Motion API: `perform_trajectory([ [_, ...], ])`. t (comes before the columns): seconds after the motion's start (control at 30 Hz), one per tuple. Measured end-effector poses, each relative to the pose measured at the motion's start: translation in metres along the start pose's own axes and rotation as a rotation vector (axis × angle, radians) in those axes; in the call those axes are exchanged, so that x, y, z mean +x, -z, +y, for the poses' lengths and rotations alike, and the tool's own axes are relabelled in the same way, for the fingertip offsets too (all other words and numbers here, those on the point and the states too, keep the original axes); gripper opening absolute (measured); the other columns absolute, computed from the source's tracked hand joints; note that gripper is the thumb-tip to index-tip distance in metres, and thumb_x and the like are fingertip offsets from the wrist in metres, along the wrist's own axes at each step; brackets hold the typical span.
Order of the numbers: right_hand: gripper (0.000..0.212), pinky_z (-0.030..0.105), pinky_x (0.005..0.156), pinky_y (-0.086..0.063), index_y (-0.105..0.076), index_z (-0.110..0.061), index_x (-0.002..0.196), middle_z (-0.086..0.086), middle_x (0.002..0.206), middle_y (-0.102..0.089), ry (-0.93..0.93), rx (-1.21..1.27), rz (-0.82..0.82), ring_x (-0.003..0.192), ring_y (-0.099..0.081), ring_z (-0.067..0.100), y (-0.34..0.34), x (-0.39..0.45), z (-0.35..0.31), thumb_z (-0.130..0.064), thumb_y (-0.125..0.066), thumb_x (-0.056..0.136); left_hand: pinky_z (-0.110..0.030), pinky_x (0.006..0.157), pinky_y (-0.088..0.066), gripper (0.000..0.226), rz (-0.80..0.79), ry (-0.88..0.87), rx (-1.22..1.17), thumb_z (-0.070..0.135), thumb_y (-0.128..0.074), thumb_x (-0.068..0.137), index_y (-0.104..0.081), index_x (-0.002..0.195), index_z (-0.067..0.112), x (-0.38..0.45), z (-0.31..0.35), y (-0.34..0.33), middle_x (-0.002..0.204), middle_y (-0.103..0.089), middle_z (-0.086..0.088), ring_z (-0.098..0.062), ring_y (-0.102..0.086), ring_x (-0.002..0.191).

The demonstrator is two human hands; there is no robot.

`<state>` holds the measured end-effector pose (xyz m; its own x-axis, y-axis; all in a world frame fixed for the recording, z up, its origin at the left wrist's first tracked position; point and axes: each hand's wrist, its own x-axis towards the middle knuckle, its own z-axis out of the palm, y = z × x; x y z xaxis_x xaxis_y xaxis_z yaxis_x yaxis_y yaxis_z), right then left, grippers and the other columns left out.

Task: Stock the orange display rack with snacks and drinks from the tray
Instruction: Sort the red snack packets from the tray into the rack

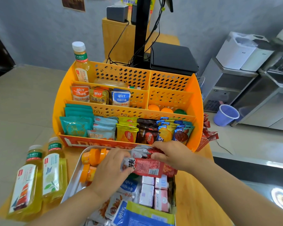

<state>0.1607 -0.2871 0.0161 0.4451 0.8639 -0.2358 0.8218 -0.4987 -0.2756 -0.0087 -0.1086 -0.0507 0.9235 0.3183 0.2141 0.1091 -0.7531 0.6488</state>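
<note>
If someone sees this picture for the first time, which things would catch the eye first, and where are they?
The bright orange display rack in the middle of the table stands out first, its front row packed with snack packets and its back right compartments bare. Just in front of it, the left hand and the right hand both grip red snack packets over the tray. Two yellow tea bottles stand on the table left of the tray.

The orange rack (pixel 126 101) has open room in its two upper right compartments and beside the upright bottle (pixel 81 62) at back left. Its front row is packed full. Two bottles (pixel 39 176) crowd the tray's (pixel 72 181) left side.
</note>
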Motion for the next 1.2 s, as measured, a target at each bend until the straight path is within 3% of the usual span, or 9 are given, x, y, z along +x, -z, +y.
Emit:
perform_trajectory([
  [0.13, 0.031, 0.039, 0.069, -0.051, -0.053, -0.022, 0.109, 0.002, 0.096, -0.065, -0.019, 0.006, -0.009, 0.083, -0.060, 0.022, 0.001, 0.008, 0.001, -0.050, -0.042, 0.100, -0.008, 0.062, -0.040, 0.028, -0.009, -0.169, 0.083, 0.022, -0.081, 0.075, -0.056, 0.084, 0.029, 0.000, -0.006, 0.008, 0.086, -0.054, 0.023, 0.000, -0.052, 0.082],
  [0.2, 0.023, 0.036, 0.065, -0.048, -0.052, -0.024, 0.099, 0.000, 0.091, -0.064, -0.042, 0.090, -0.036, 0.080, -0.059, 0.019, 0.002, 0.011, 0.003, -0.046, -0.044, 0.100, -0.020, 0.058, -0.050, 0.025, 0.076, -0.363, 0.117, 0.014, -0.084, 0.070, -0.061, 0.079, 0.018, 0.002, -0.006, 0.008, 0.083, -0.063, 0.008, -0.008, -0.056, 0.078],
  [0.37, 0.024, 0.038, 0.070, -0.049, -0.058, -0.019, 0.095, 0.001, 0.091, -0.064, -0.121, 0.317, -0.068, 0.081, -0.060, 0.018, 0.004, 0.015, 0.008, -0.039, -0.048, 0.101, -0.028, 0.070, -0.054, 0.021, 0.233, -0.559, 0.045, 0.031, -0.064, 0.085, -0.050, 0.093, 0.018, 0.010, 0.004, 0.000, 0.092, -0.071, -0.004, -0.018, -0.066, 0.087],
  [0.53, 0.019, 0.034, 0.072, -0.052, -0.061, -0.018, 0.097, 0.000, 0.094, -0.065, -0.185, 0.424, -0.066, 0.083, -0.064, 0.015, 0.000, 0.012, 0.013, -0.035, -0.053, 0.100, -0.030, 0.064, -0.059, 0.024, 0.070, -0.655, 0.121, 0.022, -0.068, 0.082, -0.061, 0.103, 0.014, 0.007, -0.004, -0.005, 0.095, -0.075, -0.004, -0.018, -0.070, 0.085],
  [0.6, 0.018, 0.035, 0.074, -0.053, -0.060, -0.019, 0.098, -0.002, 0.095, -0.065, -0.196, 0.415, -0.067, 0.084, -0.064, 0.014, 0.000, 0.012, 0.012, -0.036, -0.053, 0.099, -0.030, 0.071, -0.060, 0.024, -0.008, -0.690, 0.172, 0.015, -0.071, 0.079, -0.071, 0.103, 0.010, 0.007, -0.009, 0.000, 0.101, -0.075, -0.004, -0.018, -0.071, 0.089],
  [0.7, 0.020, 0.041, 0.076, -0.055, -0.060, -0.017, 0.099, 0.001, 0.095, -0.066, -0.189, 0.382, -0.050, 0.085, -0.065, 0.018, -0.001, 0.012, 0.010, -0.036, -0.053, 0.099, -0.022, 0.081, -0.054, 0.020, -0.018, -0.784, 0.126, 0.022, -0.044, 0.099, -0.062, 0.104, 0.016, 0.009, -0.007, 0.013, 0.102, -0.074, -0.002, -0.014, -0.068, 0.093],
  [0.87, 0.020, 0.045, 0.077, -0.051, -0.060, -0.014, 0.097, 0.004, 0.094, -0.066, -0.169, 0.356, -0.019, 0.084, -0.062, 0.021, -0.003, 0.011, 0.009, -0.033, -0.054, 0.099, -0.028, 0.078, -0.058, 0.016, 0.087, -0.793, -0.013, 0.021, -0.041, 0.102, -0.051, 0.111, 0.013, 0.014, -0.001, 0.014, 0.110, -0.072, -0.007, -0.016, -0.068, 0.101],
  [1.0, 0.024, 0.042, 0.079, -0.047, -0.061, -0.005, 0.100, 0.012, 0.098, -0.066, -0.163, 0.355, -0.052, 0.090, -0.061, 0.027, -0.002, 0.013, 0.010, -0.028, -0.051, 0.101, -0.037, 0.091, -0.055, 0.051, 0.034, -0.764, 0.211, 0.007, -0.060, 0.086, -0.055, 0.135, 0.019, 0.013, -0.004, -0.009, 0.133, -0.060, -0.004, -0.021, -0.061, 0.118],
  [1.2, 0.044, 0.036, 0.095, -0.050, -0.058, -0.027, 0.123, -0.006, 0.116, -0.064, -0.308, 0.725, -0.203, 0.103, -0.063, 0.013, 0.008, 0.005, 0.013, -0.058, -0.053, 0.092, -0.039, 0.096, -0.047, 0.052, -0.029, -0.701, 0.285, 0.047, -0.055, 0.092, -0.053, 0.139, 0.023, 0.003, -0.011, -0.020, 0.140, -0.055, -0.002, -0.023, -0.053, 0.121],
])
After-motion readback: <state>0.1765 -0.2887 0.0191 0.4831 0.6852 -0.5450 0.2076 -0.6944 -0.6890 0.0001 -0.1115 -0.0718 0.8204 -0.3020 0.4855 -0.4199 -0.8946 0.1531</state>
